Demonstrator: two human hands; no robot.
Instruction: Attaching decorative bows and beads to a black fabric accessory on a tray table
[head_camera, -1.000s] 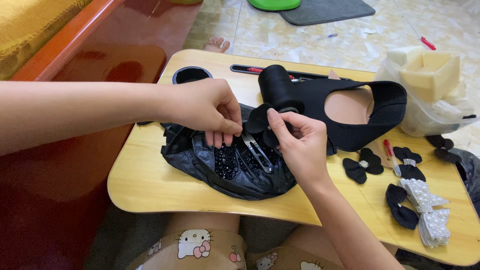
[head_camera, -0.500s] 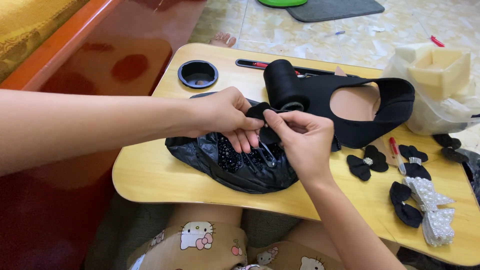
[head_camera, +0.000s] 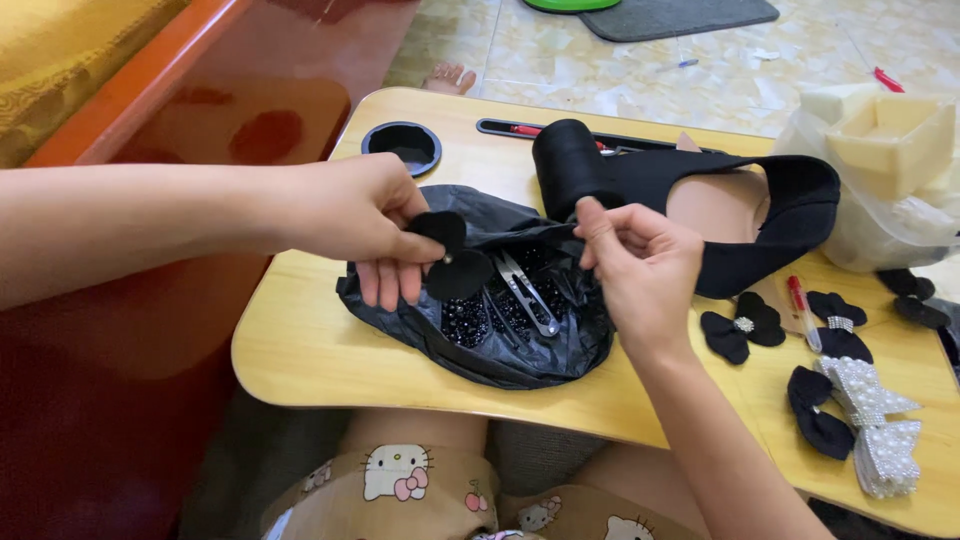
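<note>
Since a second ago the two hands have been drawn apart, and the black fabric flower (head_camera: 448, 262) has been lifted clear over the black plastic bag (head_camera: 480, 350) of beads. It is pinched by the left hand (head_camera: 365, 225). The right hand (head_camera: 640, 262) is nearly closed (thumb to forefinger); anything held there cannot be made out

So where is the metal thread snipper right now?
The metal snipper lies in the open black plastic bag among black beads, centre of the head view, between both hands.
</note>
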